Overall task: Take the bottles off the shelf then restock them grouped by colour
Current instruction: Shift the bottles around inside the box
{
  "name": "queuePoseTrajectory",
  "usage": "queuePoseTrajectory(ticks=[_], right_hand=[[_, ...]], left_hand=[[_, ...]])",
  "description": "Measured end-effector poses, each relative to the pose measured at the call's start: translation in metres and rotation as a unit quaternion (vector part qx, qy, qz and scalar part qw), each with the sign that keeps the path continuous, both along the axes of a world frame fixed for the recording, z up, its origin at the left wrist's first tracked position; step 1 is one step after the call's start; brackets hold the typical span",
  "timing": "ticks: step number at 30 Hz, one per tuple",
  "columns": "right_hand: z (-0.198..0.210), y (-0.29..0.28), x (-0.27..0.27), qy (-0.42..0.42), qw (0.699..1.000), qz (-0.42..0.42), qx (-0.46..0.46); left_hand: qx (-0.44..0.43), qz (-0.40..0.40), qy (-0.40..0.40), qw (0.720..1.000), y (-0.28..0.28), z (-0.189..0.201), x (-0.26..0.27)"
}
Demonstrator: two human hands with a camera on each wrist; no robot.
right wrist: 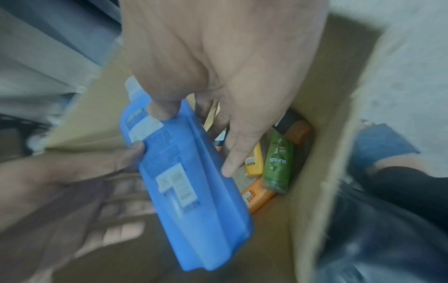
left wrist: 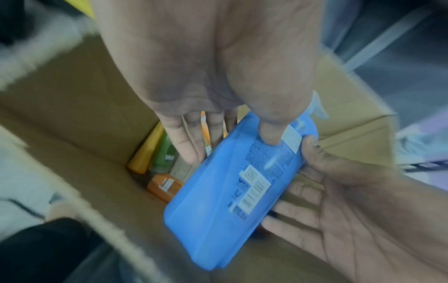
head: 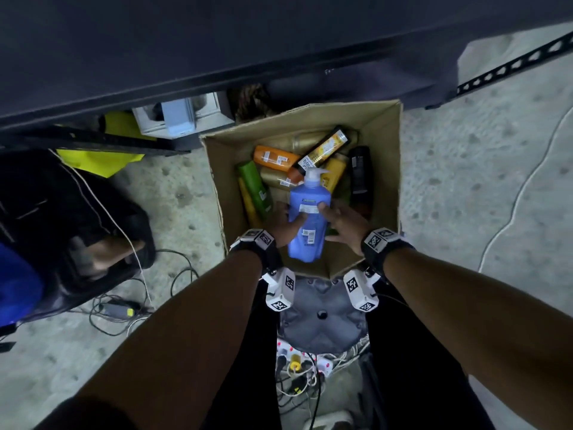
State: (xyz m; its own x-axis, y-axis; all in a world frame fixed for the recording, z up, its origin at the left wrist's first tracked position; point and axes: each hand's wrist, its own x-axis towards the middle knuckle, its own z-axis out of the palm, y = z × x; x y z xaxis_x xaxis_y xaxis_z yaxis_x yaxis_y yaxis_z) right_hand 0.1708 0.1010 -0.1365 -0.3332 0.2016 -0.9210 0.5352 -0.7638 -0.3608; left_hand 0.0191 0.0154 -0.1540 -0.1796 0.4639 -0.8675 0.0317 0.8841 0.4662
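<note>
Both hands hold a blue pump bottle (head: 308, 218) tilted over an open cardboard box (head: 384, 169) on the floor. My left hand (head: 288, 217) grips its left side, with the thumb (left wrist: 269, 134) on the labelled face and the fingers (left wrist: 186, 145) going behind. My right hand (head: 333, 218) grips the right side, thumb (right wrist: 162, 113) on top. The same bottle fills the left wrist view (left wrist: 218, 201) and the right wrist view (right wrist: 194, 191). Inside the box lie an orange bottle (head: 274, 158), a green one (head: 255, 189), a black one (head: 359, 175) and several gold and yellow ones.
A dark covered shelf unit (head: 217, 41) runs across the top, with a slotted metal rail (head: 511, 66) at the right. A black bag (head: 62, 212) and loose cables (head: 124, 308) lie left of the box. A power strip (head: 310, 364) sits by my feet.
</note>
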Motion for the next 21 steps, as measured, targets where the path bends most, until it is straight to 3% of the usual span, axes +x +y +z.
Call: queuePoseTrajectory(ticks=[8,21], right_hand=[[0.094,-0.016,0.008,0.008,1.000,-0.025,0.011],[0.241,0.012,0.017,0.016,0.997,0.002,0.081]], left_hand=[[0.047,-0.042,0.008,0.998,-0.009,0.103,0.005],[0.085,0.014,-0.032,0.996,0.003,0.252,0.011]])
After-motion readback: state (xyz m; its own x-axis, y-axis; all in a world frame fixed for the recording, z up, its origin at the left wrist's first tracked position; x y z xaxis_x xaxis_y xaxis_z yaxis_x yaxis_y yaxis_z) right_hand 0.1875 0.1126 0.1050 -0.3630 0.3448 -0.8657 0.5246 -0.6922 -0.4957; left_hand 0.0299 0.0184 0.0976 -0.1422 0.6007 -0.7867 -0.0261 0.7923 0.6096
